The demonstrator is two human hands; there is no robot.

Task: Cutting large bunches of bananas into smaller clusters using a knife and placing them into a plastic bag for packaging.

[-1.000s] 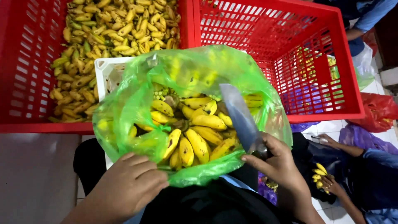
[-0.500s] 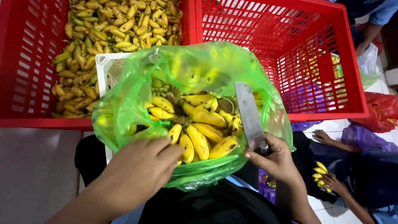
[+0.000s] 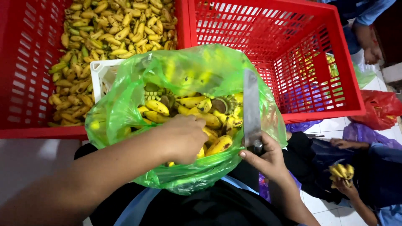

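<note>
Small ripe yellow bananas [image 3: 197, 111], many with brown bruising and dark stem ends, are lying heaped in a translucent green plastic bag [image 3: 125, 113] on the person's lap; the bag's mouth is gaping upward and its thin film is bulging around the fruit; a few greener ones are showing near the back of the heap. Left hand [image 3: 182, 138] is reaching into the bag, fingers curled down over the bananas, though what they are gripping is hidden beneath the knuckles; right hand [image 3: 266, 161] is closing around the handle of a broad flat steel knife [image 3: 251, 109], blade pointing up and away, lying against the bag's right side. A white slotted plastic crate [image 3: 100, 75] is sitting behind the bag, mostly covered by it; contents cannot be told. Beyond, a large red perforated plastic crate on the left [image 3: 25, 83] is holding a deep layer of loose yellow and green bananas [image 3: 104, 29]; a second red perforated plastic crate on the right [image 3: 331, 67] is standing with its mesh floor bare. At lower right, another person's hand [image 3: 341, 184] is holding a small bunch of yellow bananas [image 3: 341, 171]; a red plastic bag [image 3: 379, 109] and a purple plastic bag [image 3: 360, 134] are lying on the white tiled floor [image 3: 331, 125] nearby.
</note>
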